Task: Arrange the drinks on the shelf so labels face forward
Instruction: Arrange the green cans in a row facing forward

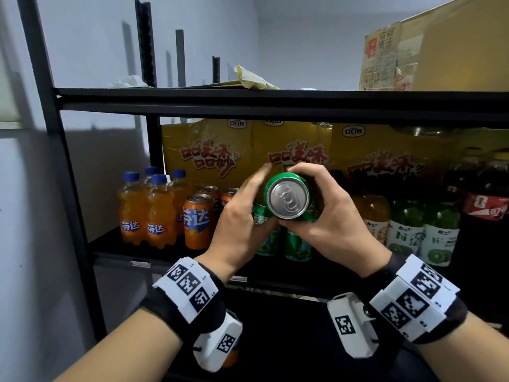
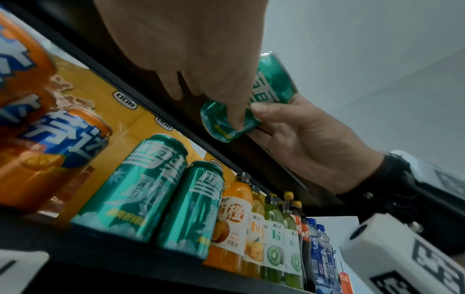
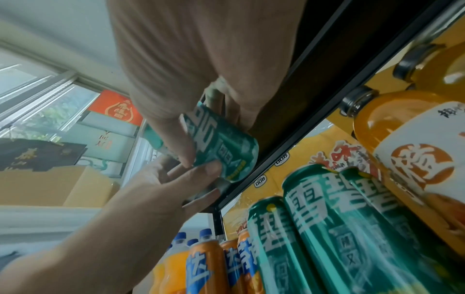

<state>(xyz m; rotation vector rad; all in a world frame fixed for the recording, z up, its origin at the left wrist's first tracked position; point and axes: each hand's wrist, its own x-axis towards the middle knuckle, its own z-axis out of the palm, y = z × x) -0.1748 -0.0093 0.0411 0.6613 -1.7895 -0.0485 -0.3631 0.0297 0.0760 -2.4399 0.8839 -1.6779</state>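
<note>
Green can [image 1: 287, 198] held before the shelf [image 1: 115, 256]; right hand [image 1: 330, 221] clasps it; left hand [image 1: 239, 224], fingers straight, steadies it, presumably to turn its label forward.

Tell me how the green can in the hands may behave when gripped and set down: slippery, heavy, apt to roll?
The green can looks smooth and glossy, so it may slip; the right hand wraps it. Its tab looks unopened, so it is probably full and fairly heavy. Being round, it would likely roll if laid sideways.

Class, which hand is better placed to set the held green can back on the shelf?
Probably the right hand: its fingers wrap the green can; the left hand only touches its side.
</note>
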